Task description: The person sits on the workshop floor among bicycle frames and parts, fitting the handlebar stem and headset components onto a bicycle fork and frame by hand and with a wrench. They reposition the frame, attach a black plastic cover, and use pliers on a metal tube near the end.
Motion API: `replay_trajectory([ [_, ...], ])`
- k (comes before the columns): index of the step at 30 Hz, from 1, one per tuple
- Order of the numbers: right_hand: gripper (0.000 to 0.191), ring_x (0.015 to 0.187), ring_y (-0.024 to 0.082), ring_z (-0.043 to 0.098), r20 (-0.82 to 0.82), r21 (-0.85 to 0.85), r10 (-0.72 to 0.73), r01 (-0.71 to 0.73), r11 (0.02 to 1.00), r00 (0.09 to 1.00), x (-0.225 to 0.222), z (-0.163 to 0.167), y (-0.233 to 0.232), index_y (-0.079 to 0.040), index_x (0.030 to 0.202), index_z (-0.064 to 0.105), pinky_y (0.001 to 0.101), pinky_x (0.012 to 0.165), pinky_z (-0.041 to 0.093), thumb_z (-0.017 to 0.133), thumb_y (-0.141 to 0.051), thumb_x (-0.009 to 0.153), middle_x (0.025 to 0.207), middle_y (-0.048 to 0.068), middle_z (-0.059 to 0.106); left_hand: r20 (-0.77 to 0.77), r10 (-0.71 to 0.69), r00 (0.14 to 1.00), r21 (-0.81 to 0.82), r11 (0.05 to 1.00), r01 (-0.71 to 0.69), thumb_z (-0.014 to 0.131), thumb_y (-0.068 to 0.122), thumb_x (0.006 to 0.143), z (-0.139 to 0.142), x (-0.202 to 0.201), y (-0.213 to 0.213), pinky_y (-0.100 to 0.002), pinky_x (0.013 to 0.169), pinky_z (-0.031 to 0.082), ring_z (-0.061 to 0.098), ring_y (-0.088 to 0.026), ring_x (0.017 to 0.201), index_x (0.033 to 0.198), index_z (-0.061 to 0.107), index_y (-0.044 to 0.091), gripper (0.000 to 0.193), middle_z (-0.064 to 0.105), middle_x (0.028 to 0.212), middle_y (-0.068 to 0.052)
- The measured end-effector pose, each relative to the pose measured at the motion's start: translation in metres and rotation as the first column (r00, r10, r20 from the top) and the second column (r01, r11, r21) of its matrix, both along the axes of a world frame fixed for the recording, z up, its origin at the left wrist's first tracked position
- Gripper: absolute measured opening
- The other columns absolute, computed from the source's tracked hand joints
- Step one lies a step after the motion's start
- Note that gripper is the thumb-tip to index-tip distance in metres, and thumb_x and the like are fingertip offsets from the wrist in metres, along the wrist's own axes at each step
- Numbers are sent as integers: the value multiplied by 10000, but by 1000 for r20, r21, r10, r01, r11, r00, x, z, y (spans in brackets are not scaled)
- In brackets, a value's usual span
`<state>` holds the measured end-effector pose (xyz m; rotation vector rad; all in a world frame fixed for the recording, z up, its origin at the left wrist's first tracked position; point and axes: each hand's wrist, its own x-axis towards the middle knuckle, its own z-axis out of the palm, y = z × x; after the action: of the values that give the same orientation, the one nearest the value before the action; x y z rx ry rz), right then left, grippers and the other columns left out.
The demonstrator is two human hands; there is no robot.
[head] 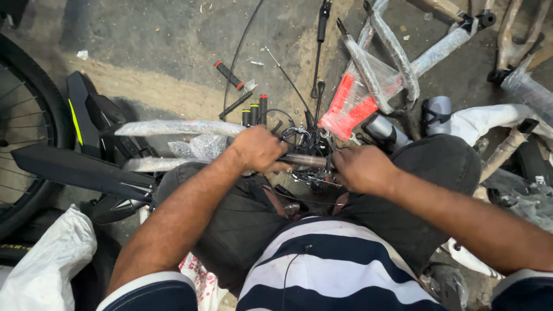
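Observation:
I sit on the floor with my knees apart, looking down. My left hand is closed around one end of a dark metal bar that lies across in front of me. My right hand grips the other end of the same bar. Just beyond the bar sits a tangle of black cables and small bicycle parts. What the fingers do underneath is hidden.
A bicycle wheel and black mudguards lie at left. Plastic-wrapped frame tubes and a red-and-clear bag lie ahead. Tools with red-tipped handles rest on the concrete floor. A white bag sits lower left.

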<state>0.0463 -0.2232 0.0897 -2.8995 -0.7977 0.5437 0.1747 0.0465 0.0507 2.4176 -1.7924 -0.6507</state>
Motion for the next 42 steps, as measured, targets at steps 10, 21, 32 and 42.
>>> replay_trajectory([
  [10, 450, 848, 201, 749, -943, 134, -185, 826, 548, 275, 13, -16, -26, -71, 1202, 684, 336, 698, 595, 653, -386, 882, 960, 71, 784, 34, -26, 999, -69, 997, 28, 548, 724, 878, -4, -1, 2, -473, 668, 537, 687, -365, 632, 832, 690, 116, 626, 674, 621, -118],
  [21, 430, 735, 319, 706, -423, 91, -225, 288, 953, 878, 3, -19, -17, -72, 1050, 763, 383, 700, 534, 762, -431, 813, 786, 178, 722, 25, -46, 999, -71, 996, 48, 548, 733, 876, -6, -1, 3, -481, 657, 538, 691, -366, 656, 849, 692, 108, 642, 683, 634, -115],
  [32, 496, 777, 260, 719, -825, 212, -371, 842, 496, 426, -4, -23, -9, -26, 1029, 736, 353, 669, 559, 668, -486, 856, 861, 105, 763, 21, 2, 1000, -40, 999, -1, 561, 711, 876, -5, 0, 2, -481, 686, 544, 696, -360, 656, 842, 717, 128, 604, 686, 651, -109],
  [42, 572, 745, 299, 667, -464, 378, -478, 655, 654, 745, -19, -33, -7, 16, 1048, 598, 419, 664, 543, 906, -323, 705, 812, 161, 662, 45, 31, 998, -67, 997, -28, 570, 721, 862, -5, 0, 3, -482, 669, 548, 694, -364, 660, 792, 706, 133, 608, 683, 639, -115],
])
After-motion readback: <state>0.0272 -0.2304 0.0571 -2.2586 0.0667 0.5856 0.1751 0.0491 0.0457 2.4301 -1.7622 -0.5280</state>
